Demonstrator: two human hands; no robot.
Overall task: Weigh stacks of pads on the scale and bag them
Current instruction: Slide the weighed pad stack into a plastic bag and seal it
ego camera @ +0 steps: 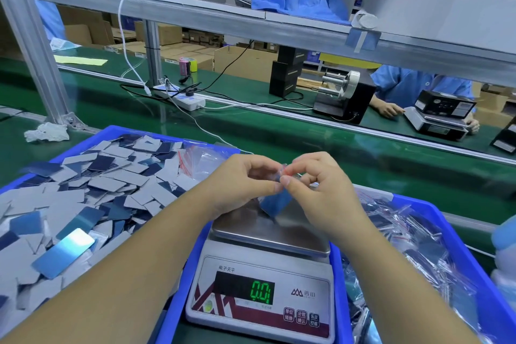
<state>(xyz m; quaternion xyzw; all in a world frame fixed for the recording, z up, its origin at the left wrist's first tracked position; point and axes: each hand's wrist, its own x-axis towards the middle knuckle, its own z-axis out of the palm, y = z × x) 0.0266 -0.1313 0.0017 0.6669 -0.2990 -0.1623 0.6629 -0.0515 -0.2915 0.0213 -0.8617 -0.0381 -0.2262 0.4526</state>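
A white digital scale (259,285) stands between two blue trays; its steel pan (251,229) is bare and the display reads 0.0. Above the pan, my left hand (245,184) and my right hand (315,184) both pinch the red-striped top edge of a small clear zip bag (275,201) that hangs between them with blue pads inside. The left tray (117,131) is heaped with loose grey and blue pads (92,198). The right tray (446,229) holds several filled bags (405,234).
Empty zip bags (201,160) lie at the left tray's far right corner. A green conveyor (307,134) runs behind, with a power strip (181,98), cables and a label dispenser (343,98). Across it another person's hands (388,109) rest by a second scale. A crumpled wipe (47,131) lies at left.
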